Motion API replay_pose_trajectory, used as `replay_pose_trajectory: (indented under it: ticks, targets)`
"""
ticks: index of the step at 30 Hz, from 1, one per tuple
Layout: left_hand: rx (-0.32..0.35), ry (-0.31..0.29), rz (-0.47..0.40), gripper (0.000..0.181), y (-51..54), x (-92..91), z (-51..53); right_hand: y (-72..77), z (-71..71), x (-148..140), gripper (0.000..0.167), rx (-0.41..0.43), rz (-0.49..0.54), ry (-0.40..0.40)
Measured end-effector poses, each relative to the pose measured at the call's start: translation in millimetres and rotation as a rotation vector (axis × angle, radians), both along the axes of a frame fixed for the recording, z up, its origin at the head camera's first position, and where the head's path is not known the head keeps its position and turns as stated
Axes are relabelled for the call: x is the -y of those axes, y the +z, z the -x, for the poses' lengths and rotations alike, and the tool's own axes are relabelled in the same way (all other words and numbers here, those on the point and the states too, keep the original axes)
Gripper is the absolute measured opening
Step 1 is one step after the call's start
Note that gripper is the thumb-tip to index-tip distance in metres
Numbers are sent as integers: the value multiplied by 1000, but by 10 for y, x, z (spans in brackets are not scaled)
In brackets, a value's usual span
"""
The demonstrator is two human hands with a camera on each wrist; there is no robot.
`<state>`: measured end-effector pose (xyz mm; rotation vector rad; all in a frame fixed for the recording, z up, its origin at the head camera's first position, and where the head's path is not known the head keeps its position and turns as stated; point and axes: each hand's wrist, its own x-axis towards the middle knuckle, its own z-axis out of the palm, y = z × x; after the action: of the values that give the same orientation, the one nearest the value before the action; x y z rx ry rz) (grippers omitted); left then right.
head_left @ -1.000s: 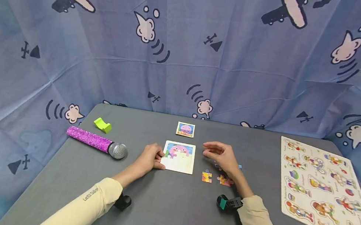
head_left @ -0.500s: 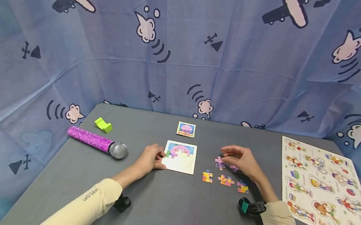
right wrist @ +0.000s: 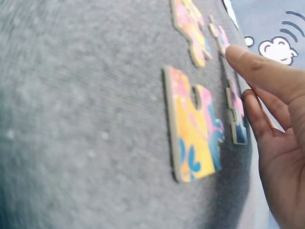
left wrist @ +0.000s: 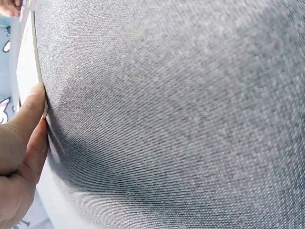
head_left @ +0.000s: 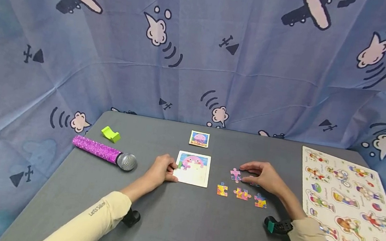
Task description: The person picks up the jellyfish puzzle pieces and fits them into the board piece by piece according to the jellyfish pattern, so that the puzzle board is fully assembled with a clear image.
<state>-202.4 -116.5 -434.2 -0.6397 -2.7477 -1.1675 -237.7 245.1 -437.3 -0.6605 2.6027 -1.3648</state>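
Observation:
A square puzzle board (head_left: 195, 176) with a partly filled pink sea-creature picture lies flat on the grey table. At its left edge my left hand (head_left: 161, 169) grips the board; the left wrist view shows the thumb and a finger at the board's edge (left wrist: 34, 62). My right hand (head_left: 266, 177) hovers over loose jigsaw pieces, thumb and fingers apart, nothing held. A pink piece (head_left: 235, 175) lies by its fingertips, and another (right wrist: 237, 114) is partly hidden beneath the hand. Nearer me lie a yellow piece (head_left: 222, 189), a pink-yellow piece (head_left: 242, 194) and a yellow-blue corner piece (right wrist: 193, 133).
Behind the board lies a small jellyfish picture card (head_left: 199, 139). A purple glitter microphone (head_left: 103, 152) and a green curved block (head_left: 110, 134) are on the left. A large picture board (head_left: 351, 206) lies on the right. A patterned curtain (head_left: 200, 57) hangs behind the table (head_left: 180, 230).
My right hand has moved right from beside the board to above the loose pieces, uncovering several of them. The left hand stays at the board's edge.

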Motion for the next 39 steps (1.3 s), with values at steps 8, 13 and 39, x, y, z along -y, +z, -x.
replay_pose_trajectory:
  ticks: [8,13,39]
  targets:
    - [7,0,-3,34,-17,-9,7,-24,1,28,29,-70,-67,-10]
    - [-7,-7,-11,34,-22,-7,5,-27,-7,34,30,-44,-30,-27]
    - [-17,-14,-2,33,-33,3,32,-26,40,373,39,179,191,-32]
